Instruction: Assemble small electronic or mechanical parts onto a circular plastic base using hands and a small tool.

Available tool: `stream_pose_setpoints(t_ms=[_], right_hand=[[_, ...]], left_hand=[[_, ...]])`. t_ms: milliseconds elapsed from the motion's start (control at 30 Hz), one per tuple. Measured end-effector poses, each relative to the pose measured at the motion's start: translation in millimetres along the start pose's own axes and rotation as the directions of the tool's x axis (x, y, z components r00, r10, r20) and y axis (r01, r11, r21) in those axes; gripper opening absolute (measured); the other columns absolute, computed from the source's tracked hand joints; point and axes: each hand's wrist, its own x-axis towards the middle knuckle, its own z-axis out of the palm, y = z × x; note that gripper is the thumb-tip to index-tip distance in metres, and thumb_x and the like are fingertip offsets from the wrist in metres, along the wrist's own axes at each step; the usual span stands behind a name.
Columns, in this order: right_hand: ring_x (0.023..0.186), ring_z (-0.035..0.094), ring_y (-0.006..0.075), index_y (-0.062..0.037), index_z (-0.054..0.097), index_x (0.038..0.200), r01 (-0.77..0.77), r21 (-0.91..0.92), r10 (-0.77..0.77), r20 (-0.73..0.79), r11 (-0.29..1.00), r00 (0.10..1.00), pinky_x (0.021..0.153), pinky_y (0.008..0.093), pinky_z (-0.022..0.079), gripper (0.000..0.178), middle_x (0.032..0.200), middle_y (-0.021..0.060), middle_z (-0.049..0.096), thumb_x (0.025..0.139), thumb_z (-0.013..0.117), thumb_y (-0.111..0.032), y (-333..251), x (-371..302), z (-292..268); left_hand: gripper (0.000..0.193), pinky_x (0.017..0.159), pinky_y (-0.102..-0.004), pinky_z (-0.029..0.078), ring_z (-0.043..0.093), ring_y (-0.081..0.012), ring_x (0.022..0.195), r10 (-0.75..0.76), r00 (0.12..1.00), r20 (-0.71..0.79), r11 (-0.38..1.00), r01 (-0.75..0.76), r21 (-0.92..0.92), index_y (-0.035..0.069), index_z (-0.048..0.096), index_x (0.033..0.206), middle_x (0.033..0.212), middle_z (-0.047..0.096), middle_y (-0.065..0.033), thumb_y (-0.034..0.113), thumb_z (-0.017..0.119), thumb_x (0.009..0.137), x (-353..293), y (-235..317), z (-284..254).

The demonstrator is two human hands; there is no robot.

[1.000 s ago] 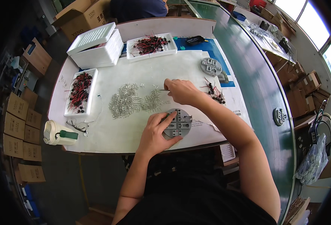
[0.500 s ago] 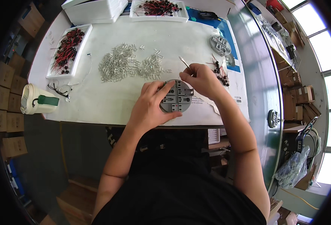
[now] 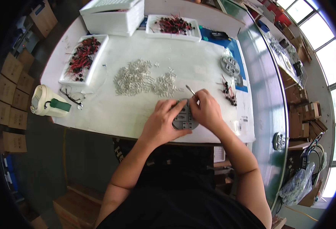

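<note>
My left hand (image 3: 163,121) is closed around a round grey plastic base (image 3: 182,117) near the table's front edge, thumb along its near side and fingers on its far left. The base has raised rectangular blocks and slots. My right hand (image 3: 207,109) is pinched on a thin metal tool (image 3: 190,89), whose upper end sticks out beyond the fingers. Its lower end is hidden by the hand. The right fingertips rest at the base's upper right, covering that part. Beyond the hands lies a large pile of small clear U-shaped pieces (image 3: 133,78), with a smaller pile (image 3: 165,84) beside it.
White trays (image 3: 96,61) (image 3: 174,34) of black parts with red wires stand left and at the back. More wired parts (image 3: 229,91) lie at right, below another grey base (image 3: 229,65). A cream container (image 3: 42,101) and glasses (image 3: 72,96) sit at left. Stacked foam boxes (image 3: 114,19) stand behind.
My right hand has come down onto the upper right of the base with the metal tool. My left hand still grips the base. The whole view has shifted, with the table lower in it.
</note>
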Motion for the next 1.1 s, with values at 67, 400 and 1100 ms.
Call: stream_pose_setpoints(t_ms=[67,400,1100], right_hand=[[0.081,0.068,0.0377,0.0008,0.065,0.086,-0.002,-0.008,0.002,0.005,1.0,1.0,0.074,0.0452,0.054,0.03,0.097,0.0172,0.069,0.093,0.075,-0.027,-6,-1,-2],[0.072,0.067,0.0298,0.002,0.07,0.087,-0.331,0.239,0.201,0.443,0.913,0.874,0.07,0.0412,0.054,0.038,0.088,0.018,0.071,0.091,0.077,-0.035,8,23,-30],[0.058,0.047,0.003,-0.0045,0.073,0.098,-0.545,0.528,0.279,0.501,0.652,0.819,0.05,0.0227,0.035,0.029,0.069,-0.0036,0.058,0.103,0.071,-0.033,25,31,-37]], left_hand=[[0.091,0.103,-0.0447,0.054,0.056,-0.0332,0.124,0.008,1.0,-0.005,1.0,-0.008,0.017,0.007,0.063,0.144,0.13,0.06,-0.0108,0.036,0.099,0.065,0,3,-1],[0.092,0.104,-0.0459,0.053,0.056,-0.0342,0.123,-0.027,0.999,0.033,1.0,0.028,-0.01,0.009,0.064,0.145,0.131,0.061,-0.0115,0.036,0.099,0.065,-1,4,1],[0.047,0.09,-0.0402,0.057,0.068,-0.0292,0.099,-0.024,0.989,-0.144,0.984,-0.002,-0.178,0.005,0.067,0.13,0.109,0.071,-0.0115,0.021,0.086,0.09,14,-5,-6]])
